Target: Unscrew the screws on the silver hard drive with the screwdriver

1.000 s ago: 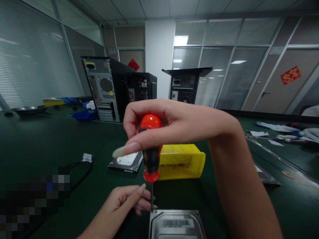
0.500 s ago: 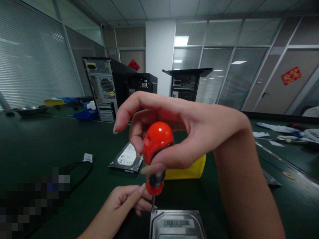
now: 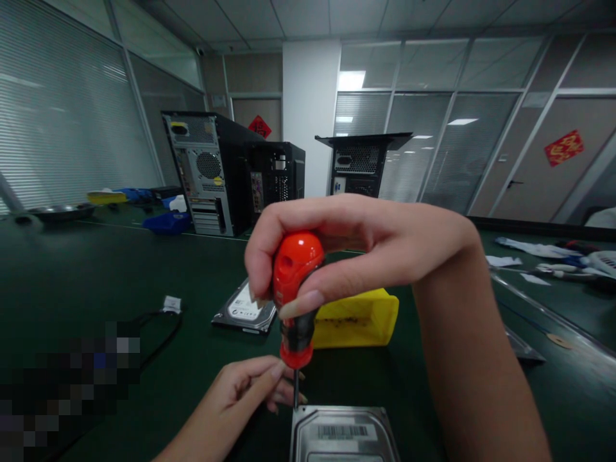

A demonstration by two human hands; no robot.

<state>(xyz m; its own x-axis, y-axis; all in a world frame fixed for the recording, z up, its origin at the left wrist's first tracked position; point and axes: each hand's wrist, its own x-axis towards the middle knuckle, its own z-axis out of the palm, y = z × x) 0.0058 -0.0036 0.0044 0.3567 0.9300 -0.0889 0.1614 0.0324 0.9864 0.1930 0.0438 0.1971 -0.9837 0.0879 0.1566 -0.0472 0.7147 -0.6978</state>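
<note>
A red and black screwdriver (image 3: 294, 333) stands upright, its tip at the near left corner screw area of a silver hard drive (image 3: 342, 414) at the bottom of the view. My right hand (image 3: 346, 250) is closed round the handle from above, thumb along the near side. Low at the left, my left hand (image 3: 255, 388) has its thumb and fingers curled at the shaft, just under the handle; some fingertips pass behind it. Behind them lies a second hard drive (image 3: 245, 311) with a white label. A yellow bin (image 3: 380, 317) holding small dark screws sits behind my right hand.
Computer cases (image 3: 206, 173) stand at the back, with another case (image 3: 359, 163) right of the pillar. A blue bin (image 3: 166, 222) and a metal bowl (image 3: 62, 212) are far left. A black cable (image 3: 163, 337) lies left; another drive (image 3: 524, 346) is at right.
My right hand's raised index finger has come down and curled round the screwdriver handle. The handle has turned and stands more upright. My left hand stays at the shaft.
</note>
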